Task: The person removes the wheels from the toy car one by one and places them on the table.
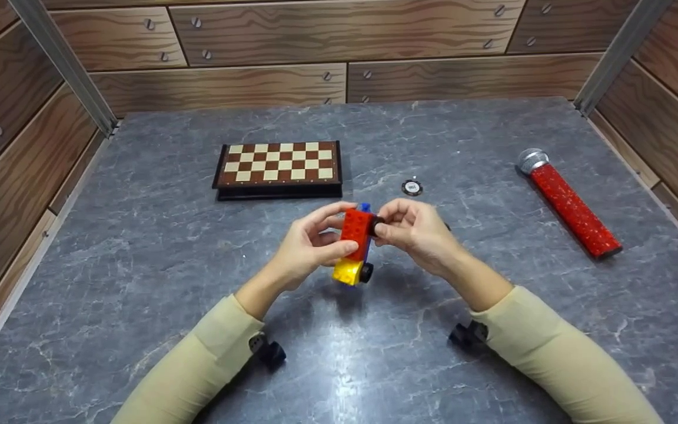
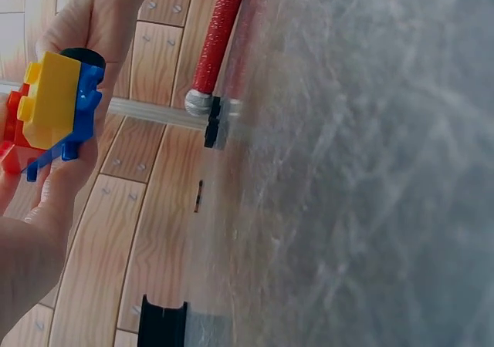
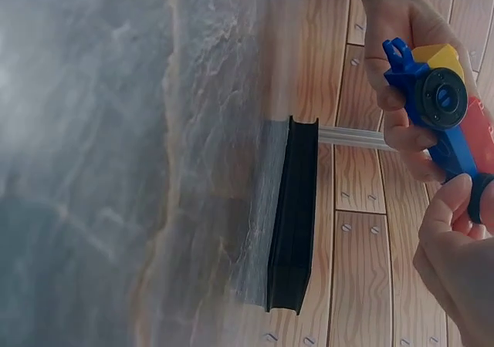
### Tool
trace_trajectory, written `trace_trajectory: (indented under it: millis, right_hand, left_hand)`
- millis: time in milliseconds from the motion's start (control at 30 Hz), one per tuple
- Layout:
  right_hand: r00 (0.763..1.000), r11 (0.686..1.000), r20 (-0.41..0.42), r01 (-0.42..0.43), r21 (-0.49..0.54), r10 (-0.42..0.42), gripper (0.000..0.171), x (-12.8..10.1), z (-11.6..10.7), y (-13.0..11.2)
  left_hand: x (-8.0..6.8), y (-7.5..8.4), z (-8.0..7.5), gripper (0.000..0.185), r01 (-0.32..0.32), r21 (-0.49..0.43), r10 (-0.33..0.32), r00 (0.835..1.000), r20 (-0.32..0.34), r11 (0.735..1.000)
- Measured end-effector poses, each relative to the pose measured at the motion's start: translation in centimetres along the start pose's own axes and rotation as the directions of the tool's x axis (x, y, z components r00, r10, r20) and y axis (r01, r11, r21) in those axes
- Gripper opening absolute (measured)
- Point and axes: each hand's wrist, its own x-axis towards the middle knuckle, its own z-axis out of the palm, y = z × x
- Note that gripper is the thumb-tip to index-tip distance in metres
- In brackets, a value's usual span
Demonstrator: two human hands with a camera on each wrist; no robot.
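A small toy car (image 1: 355, 244) built of red, yellow and blue bricks is held above the grey table (image 1: 139, 247), tipped on end. My left hand (image 1: 339, 232) grips its red brick between thumb and fingers. My right hand (image 1: 379, 227) pinches a black wheel (image 1: 377, 224) at the car's upper end. A second black wheel (image 1: 366, 272) sits at the lower end by the yellow brick. The right wrist view shows the blue chassis (image 3: 455, 143) with a wheel (image 3: 441, 98) on it and my right fingers (image 3: 451, 208) curled round the other wheel. In the left wrist view the yellow brick (image 2: 50, 100) shows.
A folded chessboard (image 1: 278, 168) lies behind the hands. A small round chip (image 1: 412, 187) lies just beyond my right hand. A red glittery microphone (image 1: 571, 206) lies at the right. Wood-pattern walls (image 1: 345, 35) close in the table on three sides.
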Motion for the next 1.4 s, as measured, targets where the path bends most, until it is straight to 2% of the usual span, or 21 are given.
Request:
trace_trajectory:
  millis: [267,400,633,900,1167,1400]
  right_hand:
    - [0.999,0.999,-0.043,-0.024,0.045,0.026,0.012,-0.1,0.5,0.0]
    - [0.999,0.999,-0.053,-0.009,0.046,0.011,0.012,-0.3,0.8,0.0]
    - [0.996,0.997,-0.046,0.072,-0.012,-0.072,0.016,-0.1,1.0,0.1]
    - [0.994,0.987,-0.031,0.103,-0.121,-0.107,0.018,0.1,0.8,-0.2]
    - [0.985,0.941,0.017,0.171,-0.292,-0.173,0.016,0.2,0.6,-0.8]
    - [0.972,0.891,0.123,0.234,-0.39,-0.201,0.018,0.4,0.2,-1.3]
  left_hand:
    - [-0.1,0.0,0.0,0.055,0.004,-0.017,-0.004,1.0,-0.014,1.0]
    - [-0.1,-0.1,-0.1,0.054,0.003,-0.028,-0.003,1.0,-0.013,1.0]
    - [0.0,0.1,-0.1,0.055,-0.002,-0.037,0.002,1.0,-0.011,0.999]
    - [-0.1,0.3,-0.2,0.056,0.03,-0.059,-0.03,0.999,-0.015,0.998]
    - [-0.1,0.6,-0.3,0.056,0.039,-0.077,-0.039,0.999,0.001,0.996]
    - [-0.2,0.7,-0.3,0.056,0.037,-0.075,-0.037,0.999,0.003,0.996]
